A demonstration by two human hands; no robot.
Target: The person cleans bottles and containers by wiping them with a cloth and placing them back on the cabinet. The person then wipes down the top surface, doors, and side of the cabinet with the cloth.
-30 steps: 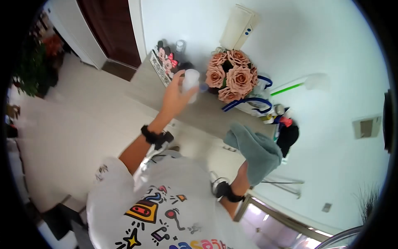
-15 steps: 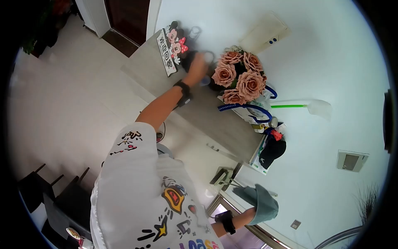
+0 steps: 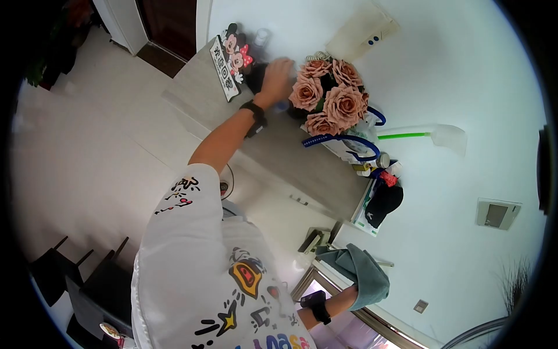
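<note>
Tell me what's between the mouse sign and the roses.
Head view: between sign and roses are a dark object, the left hand and a bluish object.

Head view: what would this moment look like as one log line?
Left hand: near pink roses, grip unclear | right hand: hidden by grey-green cloth | cartoon sign: on grey countertop

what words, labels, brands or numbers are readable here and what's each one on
"欢迎回家": on the white plate of the sign with the cartoon mice.
Colourful letters on the white shirt: cut off by the picture's bottom edge, not readable with certainty.
Small mark on the black cap: too small to read.
Numbers: none that I can read.
</note>
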